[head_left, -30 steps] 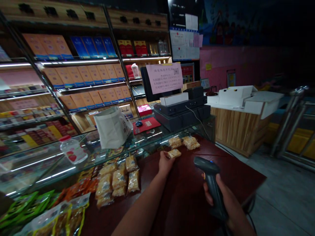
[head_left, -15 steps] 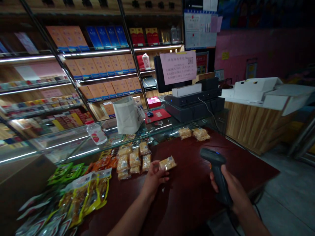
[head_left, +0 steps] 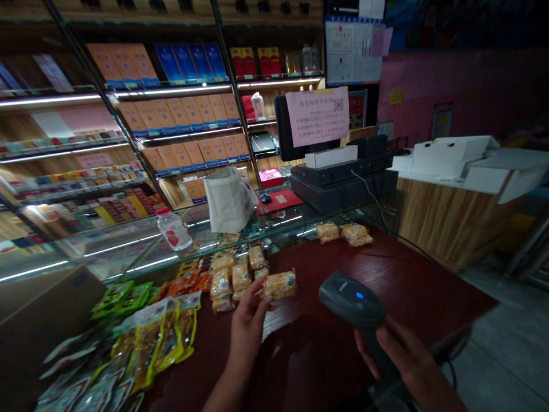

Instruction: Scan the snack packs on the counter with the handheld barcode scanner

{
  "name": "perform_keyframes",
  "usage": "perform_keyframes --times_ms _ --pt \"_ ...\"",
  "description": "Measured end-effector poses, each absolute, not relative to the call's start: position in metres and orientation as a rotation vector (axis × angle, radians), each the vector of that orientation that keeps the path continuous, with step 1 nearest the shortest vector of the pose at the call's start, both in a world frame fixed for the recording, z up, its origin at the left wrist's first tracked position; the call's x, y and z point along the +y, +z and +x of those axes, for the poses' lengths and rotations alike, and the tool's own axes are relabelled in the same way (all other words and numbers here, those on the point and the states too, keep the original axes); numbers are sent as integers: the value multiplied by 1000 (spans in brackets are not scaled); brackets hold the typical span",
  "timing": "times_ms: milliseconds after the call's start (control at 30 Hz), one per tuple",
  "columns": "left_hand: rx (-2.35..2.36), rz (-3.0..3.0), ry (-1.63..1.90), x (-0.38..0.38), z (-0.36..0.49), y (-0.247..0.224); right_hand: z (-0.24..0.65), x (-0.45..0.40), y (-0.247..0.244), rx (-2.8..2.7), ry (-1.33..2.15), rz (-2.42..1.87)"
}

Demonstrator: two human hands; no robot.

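My left hand [head_left: 249, 318] pinches the left end of a clear-wrapped, pale golden snack pack [head_left: 280, 285], holding it close to the dark red table. A small dark and white label shows at the pack's right end. In my right hand [head_left: 409, 360] is a dark grey barcode scanner [head_left: 352, 300], gripped by its handle, with a blue light lit on top. Its head points left, toward the pack. Just beyond my left hand lie stacked similar packs [head_left: 231, 274]. Two more small piles [head_left: 355, 234] of such packs sit at the table's far edge.
Yellow-edged snack pouches [head_left: 156, 340], green packets [head_left: 124, 298] and orange packets [head_left: 184, 281] cover the left side, beside a cardboard box [head_left: 43, 320]. On the glass counter stand a bottle [head_left: 174, 230], a white bag [head_left: 229, 200] and a cash register [head_left: 343, 183].
My left hand has moved left with the snack pack, nearer the stacked packs. The scanner has shifted left, its head turned more toward the pack, and its blue light looks larger.
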State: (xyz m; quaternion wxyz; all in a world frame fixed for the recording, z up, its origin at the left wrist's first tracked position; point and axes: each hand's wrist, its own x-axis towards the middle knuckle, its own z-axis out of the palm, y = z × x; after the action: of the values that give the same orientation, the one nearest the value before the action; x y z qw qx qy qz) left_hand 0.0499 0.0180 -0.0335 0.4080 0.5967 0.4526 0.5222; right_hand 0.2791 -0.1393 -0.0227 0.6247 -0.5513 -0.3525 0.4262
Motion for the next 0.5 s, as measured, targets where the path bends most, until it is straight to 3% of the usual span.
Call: perform_keyframes --times_ms 500 --pt "1199 1566 1323 17 49 -38 265 -140 -22 -840 928 -1288"
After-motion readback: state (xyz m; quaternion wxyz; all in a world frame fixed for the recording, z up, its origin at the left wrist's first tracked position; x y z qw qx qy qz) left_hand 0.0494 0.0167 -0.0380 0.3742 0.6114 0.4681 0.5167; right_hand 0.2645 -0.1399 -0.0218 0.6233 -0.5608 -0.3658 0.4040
